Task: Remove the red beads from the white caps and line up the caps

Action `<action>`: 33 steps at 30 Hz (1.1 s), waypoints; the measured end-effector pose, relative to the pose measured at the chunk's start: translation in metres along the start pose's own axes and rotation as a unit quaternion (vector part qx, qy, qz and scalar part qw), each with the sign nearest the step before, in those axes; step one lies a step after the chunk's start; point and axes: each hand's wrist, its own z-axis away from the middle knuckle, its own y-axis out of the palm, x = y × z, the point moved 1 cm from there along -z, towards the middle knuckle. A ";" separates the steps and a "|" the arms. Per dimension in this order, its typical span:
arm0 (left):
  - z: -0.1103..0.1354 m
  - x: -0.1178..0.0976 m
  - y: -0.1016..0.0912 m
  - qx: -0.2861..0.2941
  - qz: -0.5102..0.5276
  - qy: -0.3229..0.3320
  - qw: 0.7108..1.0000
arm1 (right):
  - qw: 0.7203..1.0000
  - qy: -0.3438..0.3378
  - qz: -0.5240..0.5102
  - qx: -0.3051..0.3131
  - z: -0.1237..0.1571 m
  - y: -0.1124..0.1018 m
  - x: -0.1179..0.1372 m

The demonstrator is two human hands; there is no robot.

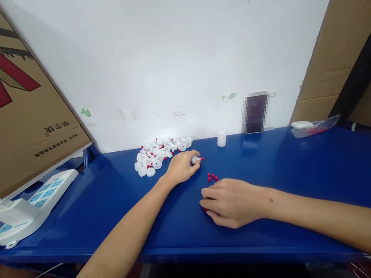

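My left hand [183,167] is closed around a white nozzle cap [195,159], whose narrow spout points right and ends in a red tip. My right hand [231,201] rests low over the table, palm down, with its fingers curled together. Red shows at its fingertips from a small red cap [205,209]; the rest there is hidden under the hand. Several loose small red caps [212,177] lie just beyond the right hand. Behind my left hand spreads a pile of white nozzle caps [160,154], many with red tips.
A white cylinder [221,138] stands near the wall beside a pixelated dark upright object [255,113]. A clear plastic bag [315,127] lies at the back right. At left, a power strip [36,208] with a charger sits on the blue table [301,178] before a cardboard sheet [12,112].
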 end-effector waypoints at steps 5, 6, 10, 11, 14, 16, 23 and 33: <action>0.000 0.000 0.000 -0.001 0.001 0.004 1.000 | 0.999 -0.016 0.002 -0.029 -0.001 -0.002 -0.001; 0.000 0.000 0.000 0.001 0.000 0.002 1.000 | 0.999 -0.009 0.003 -0.043 0.000 -0.003 -0.004; -0.001 0.001 0.001 0.008 -0.001 0.000 1.000 | 0.990 0.101 0.002 -0.103 0.010 -0.006 -0.036; -0.001 0.002 0.001 0.008 -0.001 0.001 1.000 | 0.986 0.129 -0.010 -0.103 0.014 -0.006 -0.047; -0.001 0.002 0.001 0.011 0.002 0.005 1.000 | 0.968 0.234 -0.041 -0.080 0.027 -0.003 -0.074; -0.001 0.002 0.000 0.013 0.006 0.009 1.000 | 0.956 0.282 -0.067 -0.049 0.033 -0.001 -0.084; -0.001 0.001 0.001 0.015 0.018 0.031 0.999 | 0.953 0.288 -0.090 0.018 0.031 0.004 -0.082; 0.000 0.002 0.003 0.006 0.028 0.043 0.999 | 0.967 0.235 -0.085 0.043 0.032 0.016 -0.083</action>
